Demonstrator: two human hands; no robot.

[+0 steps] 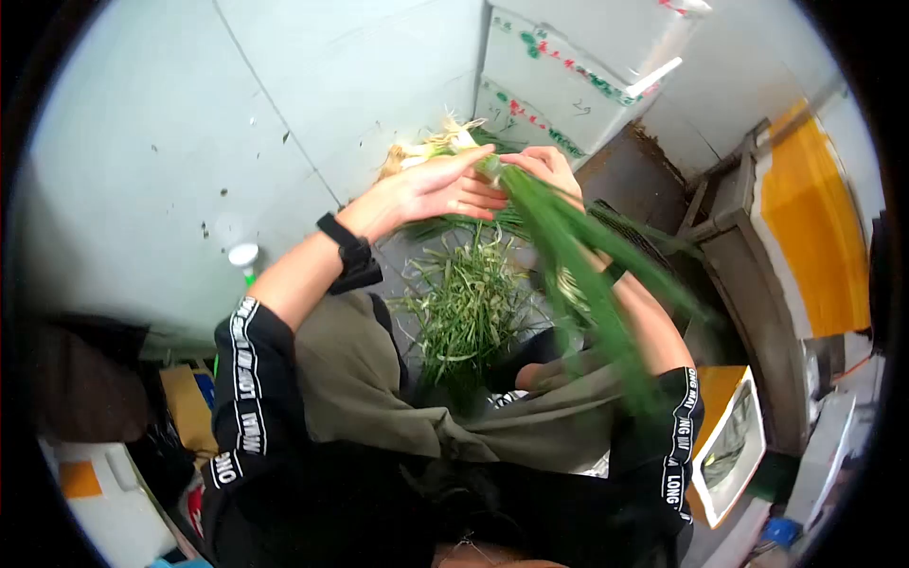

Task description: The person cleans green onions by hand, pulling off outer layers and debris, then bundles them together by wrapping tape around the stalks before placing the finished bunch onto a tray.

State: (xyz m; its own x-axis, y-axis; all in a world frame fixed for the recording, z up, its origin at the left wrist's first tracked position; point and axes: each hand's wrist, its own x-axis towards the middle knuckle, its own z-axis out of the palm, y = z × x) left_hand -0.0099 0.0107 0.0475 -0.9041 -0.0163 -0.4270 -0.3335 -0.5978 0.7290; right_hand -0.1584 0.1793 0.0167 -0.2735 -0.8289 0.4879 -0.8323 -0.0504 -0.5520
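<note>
A bunch of long green onions [568, 237] hangs from my hands toward the lower right, its leaves blurred. My left hand [450, 189] lies against the root end side of the bunch, palm showing and fingers stretched out. Around the stalks near their pale part, the fingers of my right hand [544, 170] are bent and closed. More onions with pale roots [407, 156] lie on the floor just behind my left hand. Below both hands, between my legs, is a heap of loose green trimmings [464, 303].
Stacked white foam boxes [559, 76] with red and green marks stand at the back by the wall. A metal stand with a yellow panel [814, 218] is at the right. An open foam box [729, 445] sits at the lower right, a white container [104, 502] at the lower left.
</note>
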